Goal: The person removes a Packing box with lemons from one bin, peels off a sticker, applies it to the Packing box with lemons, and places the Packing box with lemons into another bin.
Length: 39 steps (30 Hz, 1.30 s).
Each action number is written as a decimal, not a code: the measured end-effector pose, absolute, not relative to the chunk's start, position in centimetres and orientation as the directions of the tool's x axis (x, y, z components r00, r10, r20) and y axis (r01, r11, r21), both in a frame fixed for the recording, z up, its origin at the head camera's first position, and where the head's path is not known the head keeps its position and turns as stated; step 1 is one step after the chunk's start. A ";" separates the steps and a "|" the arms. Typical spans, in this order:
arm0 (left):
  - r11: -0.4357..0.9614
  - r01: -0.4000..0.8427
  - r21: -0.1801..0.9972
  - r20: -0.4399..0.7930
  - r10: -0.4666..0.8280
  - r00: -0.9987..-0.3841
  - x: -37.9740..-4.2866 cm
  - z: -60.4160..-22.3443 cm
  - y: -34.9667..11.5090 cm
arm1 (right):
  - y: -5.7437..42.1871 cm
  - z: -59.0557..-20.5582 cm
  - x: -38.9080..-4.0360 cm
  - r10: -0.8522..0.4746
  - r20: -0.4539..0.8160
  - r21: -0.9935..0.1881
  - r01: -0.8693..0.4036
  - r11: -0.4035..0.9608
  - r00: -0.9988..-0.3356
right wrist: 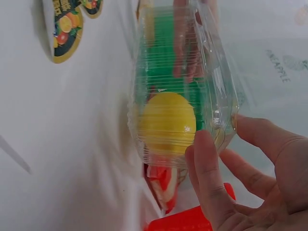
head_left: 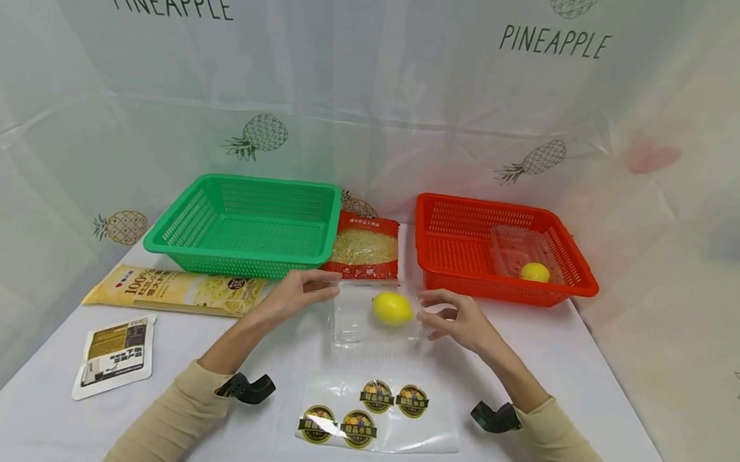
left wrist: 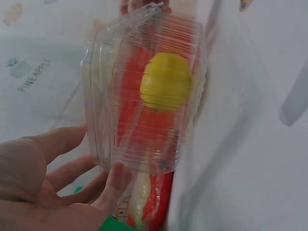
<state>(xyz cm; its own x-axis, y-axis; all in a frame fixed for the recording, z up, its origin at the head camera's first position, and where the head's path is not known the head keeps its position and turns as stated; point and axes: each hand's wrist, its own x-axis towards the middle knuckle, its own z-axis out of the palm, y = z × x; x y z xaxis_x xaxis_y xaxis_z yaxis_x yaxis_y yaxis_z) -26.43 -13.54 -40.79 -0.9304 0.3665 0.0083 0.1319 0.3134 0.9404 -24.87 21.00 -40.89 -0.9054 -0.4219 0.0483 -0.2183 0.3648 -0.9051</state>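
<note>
A clear plastic clamshell box (head_left: 352, 324) sits on the white table between both hands. Inside lies a yellow lemon (head_left: 393, 308), nearer the right end and seen through the ribbed wall in both wrist views. My left hand (head_left: 297, 294) holds the box's left end, thumb and fingers at the rim. At the opposite end, my right hand (head_left: 457, 319) grips the rim and side wall, its fingertips close by the lemon (right wrist: 168, 124). In the left wrist view the lid lies over the base (left wrist: 144, 154).
A green basket (head_left: 246, 257) stands back left; a red basket (head_left: 463, 284) at back right holds another clear box (head_left: 507, 244) and yellow fruit (head_left: 534, 272). Between them lies a red noodle bag (head_left: 364, 248). Nearby are a yellow pack (head_left: 166, 290), white pouch (head_left: 116, 356) and sticker sheet (head_left: 420, 435).
</note>
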 end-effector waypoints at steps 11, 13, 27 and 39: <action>0.337 0.112 0.935 -0.021 0.369 -0.929 -27.0 -41.7 -13.1 | 20.5 -41.6 -24.8 -0.440 0.097 -0.901 -0.267 0.342 -0.893; 0.334 0.125 0.934 -0.012 0.379 -0.925 -27.3 -41.8 -13.1 | 20.4 -41.5 -24.9 -0.436 0.099 -0.903 -0.265 0.338 -0.894; 0.287 0.147 0.947 0.014 0.419 -0.908 -28.6 -43.0 -12.8 | 20.3 -41.8 -25.1 -0.428 0.079 -0.896 -0.252 0.366 -0.901; 0.261 0.136 0.956 0.014 0.423 -0.906 -28.7 -43.6 -12.7 | 21.0 -41.5 -24.3 -0.419 0.104 -0.819 -0.316 0.478 -0.902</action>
